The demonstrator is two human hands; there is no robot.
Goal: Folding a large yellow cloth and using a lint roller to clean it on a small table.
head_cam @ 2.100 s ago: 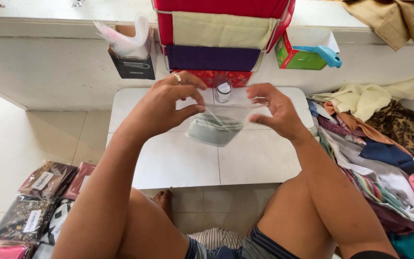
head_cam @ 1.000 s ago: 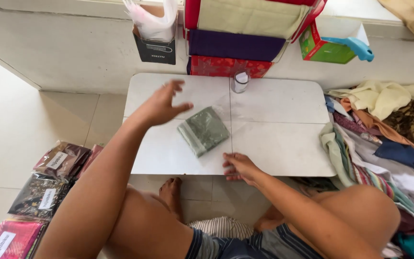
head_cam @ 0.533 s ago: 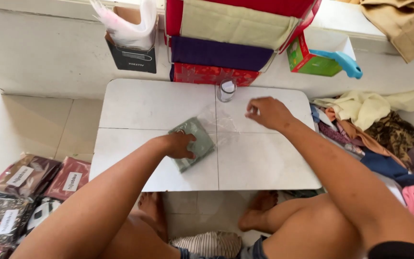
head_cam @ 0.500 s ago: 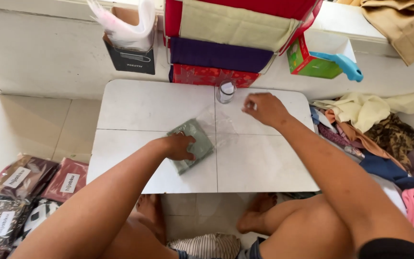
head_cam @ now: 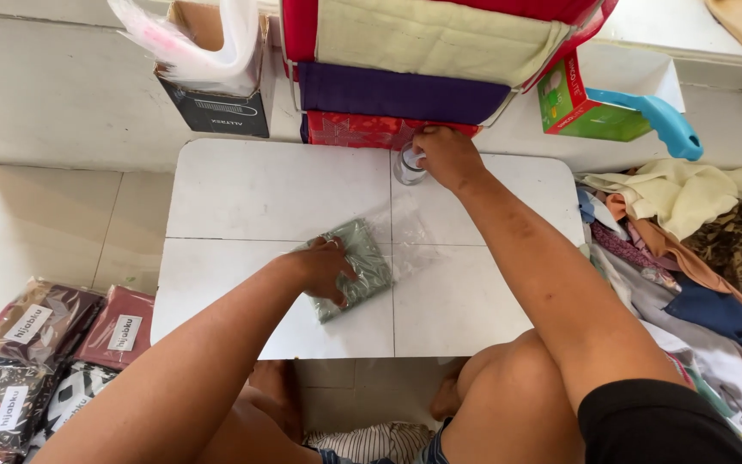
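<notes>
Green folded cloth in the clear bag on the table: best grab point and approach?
Judging by its pose, pinch the bagged green cloth at its right edge, coming from the right. It lies flat on the white table, the left hand covers its left part, and loose clear film extends right, offering a thin edge.

A small white tabletop (head_cam: 242, 185) stands on a pale tiled floor (head_cam: 36, 223) by a low white wall (head_cam: 62, 86).

Home packing corner, I'd log: low white table (head_cam: 242, 198), bagged scarves (head_cam: 36, 344) on floor, loose fabric pile (head_cam: 697, 249).
</notes>
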